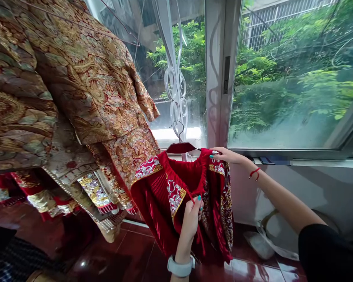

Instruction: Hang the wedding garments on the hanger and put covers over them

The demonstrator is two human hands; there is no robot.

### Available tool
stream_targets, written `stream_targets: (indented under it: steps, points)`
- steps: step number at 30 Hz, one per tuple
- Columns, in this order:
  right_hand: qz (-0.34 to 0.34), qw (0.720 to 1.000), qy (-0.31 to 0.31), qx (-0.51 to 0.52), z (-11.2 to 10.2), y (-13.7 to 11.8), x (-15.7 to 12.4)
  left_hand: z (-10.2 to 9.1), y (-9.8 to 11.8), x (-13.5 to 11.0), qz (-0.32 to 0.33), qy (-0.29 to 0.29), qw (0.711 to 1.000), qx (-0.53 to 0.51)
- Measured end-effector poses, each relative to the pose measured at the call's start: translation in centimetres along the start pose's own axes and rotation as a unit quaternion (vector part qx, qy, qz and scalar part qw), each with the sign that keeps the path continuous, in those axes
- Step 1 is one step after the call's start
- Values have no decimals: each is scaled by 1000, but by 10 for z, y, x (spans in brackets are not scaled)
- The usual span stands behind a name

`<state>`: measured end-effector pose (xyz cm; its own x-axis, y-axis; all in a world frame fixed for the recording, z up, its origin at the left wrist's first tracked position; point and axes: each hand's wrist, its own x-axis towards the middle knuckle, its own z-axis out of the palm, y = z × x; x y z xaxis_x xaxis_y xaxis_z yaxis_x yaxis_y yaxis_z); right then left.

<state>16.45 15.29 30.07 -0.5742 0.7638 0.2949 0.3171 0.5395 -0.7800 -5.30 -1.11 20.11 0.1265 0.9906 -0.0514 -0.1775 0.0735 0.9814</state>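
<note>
The left hand (191,215), pinching the red cord (191,196), should tug gently while the right hand (225,155) grips the red garment (164,219) at the far-right shoulder (217,167).

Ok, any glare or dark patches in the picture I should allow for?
Head view: the window lets in strong daylight, with a blown-out strip behind the hanger. Head view: the floor shines toward lower right, while the lower left corner is dark. Head view: the left hand looks clear enough.
</note>
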Motion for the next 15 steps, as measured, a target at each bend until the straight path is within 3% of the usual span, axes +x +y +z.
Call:
stream_targets:
  steps: [5, 10, 13, 15]
  points:
    - [23, 998, 50, 35, -6, 14, -16, 0, 8, -8, 5, 29, 999, -17]
    - [34, 989, 134, 42, 13, 34, -41, -1, 9, -11, 10, 30, 999, -24]
    - [12, 978, 203, 49, 20, 40, -41, -5, 11, -14, 3, 23, 1000, -20]
    - [12, 974, 213, 72, 16, 40, -35, -10, 13, -17, -1, 28, 999, -18]
